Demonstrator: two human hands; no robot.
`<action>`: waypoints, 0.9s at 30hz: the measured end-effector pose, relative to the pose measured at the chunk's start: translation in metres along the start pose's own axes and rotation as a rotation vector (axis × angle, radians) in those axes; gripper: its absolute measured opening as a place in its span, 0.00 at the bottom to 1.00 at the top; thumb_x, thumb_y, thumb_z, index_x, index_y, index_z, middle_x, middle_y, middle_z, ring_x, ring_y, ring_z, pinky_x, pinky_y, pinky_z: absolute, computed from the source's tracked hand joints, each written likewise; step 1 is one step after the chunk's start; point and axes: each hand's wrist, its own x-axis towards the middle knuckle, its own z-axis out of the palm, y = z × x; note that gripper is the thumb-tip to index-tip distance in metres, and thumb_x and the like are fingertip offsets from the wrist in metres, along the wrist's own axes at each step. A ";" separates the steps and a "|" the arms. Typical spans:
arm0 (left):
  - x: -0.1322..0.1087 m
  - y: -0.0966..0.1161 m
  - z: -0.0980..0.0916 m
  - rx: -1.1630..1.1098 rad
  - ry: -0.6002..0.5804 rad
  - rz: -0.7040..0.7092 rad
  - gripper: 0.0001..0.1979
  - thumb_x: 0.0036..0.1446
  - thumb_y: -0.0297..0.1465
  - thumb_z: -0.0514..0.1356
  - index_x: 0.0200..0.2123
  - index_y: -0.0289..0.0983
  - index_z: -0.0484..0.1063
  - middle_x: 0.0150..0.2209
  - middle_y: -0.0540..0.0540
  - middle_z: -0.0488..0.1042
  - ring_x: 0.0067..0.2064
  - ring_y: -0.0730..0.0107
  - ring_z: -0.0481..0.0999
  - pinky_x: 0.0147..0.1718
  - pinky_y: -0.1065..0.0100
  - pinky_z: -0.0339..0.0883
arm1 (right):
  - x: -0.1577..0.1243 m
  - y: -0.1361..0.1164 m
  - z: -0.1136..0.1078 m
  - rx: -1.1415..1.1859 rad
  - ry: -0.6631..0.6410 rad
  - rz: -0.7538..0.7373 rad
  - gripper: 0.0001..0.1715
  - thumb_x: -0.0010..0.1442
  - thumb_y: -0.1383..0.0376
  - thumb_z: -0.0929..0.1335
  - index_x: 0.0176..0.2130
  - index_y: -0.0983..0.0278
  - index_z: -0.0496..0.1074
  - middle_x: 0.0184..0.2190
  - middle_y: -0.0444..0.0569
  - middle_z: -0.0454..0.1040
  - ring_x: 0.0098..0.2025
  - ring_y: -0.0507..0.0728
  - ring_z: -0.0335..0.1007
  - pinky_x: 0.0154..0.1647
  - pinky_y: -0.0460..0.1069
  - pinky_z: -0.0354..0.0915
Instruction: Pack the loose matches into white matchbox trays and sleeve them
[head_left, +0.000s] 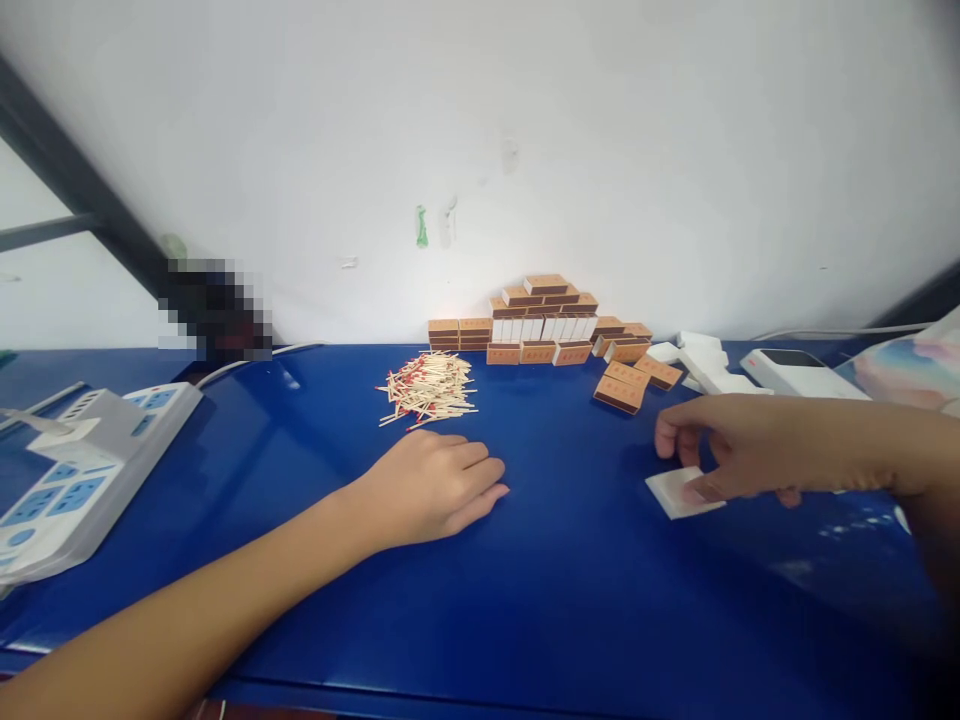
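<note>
My left hand (pixel 442 485) rests on the blue table (pixel 525 620) with its fingers curled together; nothing shows in it. Just behind it lies a loose heap of red-tipped matches (pixel 429 388). On the right, my right hand (pixel 712 450) pinches a small white tray (pixel 679 495) low over the table, thumb on top of it. Several orange-and-brown matchboxes (pixel 537 352) stand stacked in a stepped pile against the wall, with white box ends in the middle row. A few loose matchboxes (pixel 619 392) lie between the pile and my right hand.
White trays (pixel 705 360) lie jumbled behind my right hand, beside a white box with a dark panel (pixel 799 372). A white power strip (pixel 90 480) with a plugged-in adapter is at the left. The wall (pixel 337 150) borders the table's back.
</note>
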 end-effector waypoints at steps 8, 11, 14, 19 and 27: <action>0.000 0.007 0.000 -0.067 0.057 -0.122 0.22 0.70 0.48 0.57 0.49 0.35 0.78 0.28 0.49 0.77 0.29 0.64 0.79 0.26 0.64 0.66 | 0.017 -0.064 0.033 0.064 -0.051 -0.311 0.09 0.65 0.57 0.68 0.36 0.58 0.74 0.31 0.46 0.78 0.31 0.56 0.74 0.29 0.50 0.68; 0.001 0.010 -0.001 -0.124 0.044 -0.224 0.32 0.63 0.56 0.60 0.56 0.35 0.75 0.32 0.48 0.81 0.31 0.59 0.82 0.26 0.63 0.67 | 0.023 -0.091 0.051 0.119 0.117 -0.493 0.08 0.67 0.60 0.67 0.37 0.58 0.75 0.32 0.44 0.78 0.33 0.54 0.72 0.34 0.49 0.67; 0.003 0.012 -0.002 -0.197 -0.035 -0.307 0.27 0.61 0.54 0.62 0.52 0.39 0.77 0.33 0.48 0.82 0.32 0.59 0.82 0.27 0.64 0.65 | 0.028 -0.110 0.062 0.183 0.201 -0.564 0.08 0.67 0.61 0.68 0.38 0.59 0.76 0.33 0.43 0.78 0.32 0.52 0.71 0.33 0.48 0.65; 0.006 0.011 -0.002 -0.260 -0.105 -0.376 0.16 0.62 0.45 0.62 0.44 0.40 0.78 0.32 0.50 0.81 0.29 0.64 0.79 0.26 0.66 0.59 | 0.054 -0.120 0.052 0.121 0.342 -0.614 0.08 0.67 0.61 0.69 0.37 0.61 0.78 0.31 0.44 0.78 0.31 0.52 0.70 0.33 0.49 0.62; 0.004 0.009 -0.003 -0.234 -0.165 -0.416 0.17 0.59 0.47 0.62 0.41 0.40 0.77 0.30 0.48 0.81 0.29 0.60 0.80 0.26 0.65 0.59 | 0.110 -0.158 0.056 0.008 0.320 -0.752 0.06 0.62 0.66 0.71 0.41 0.63 0.76 0.33 0.46 0.76 0.33 0.53 0.67 0.33 0.49 0.57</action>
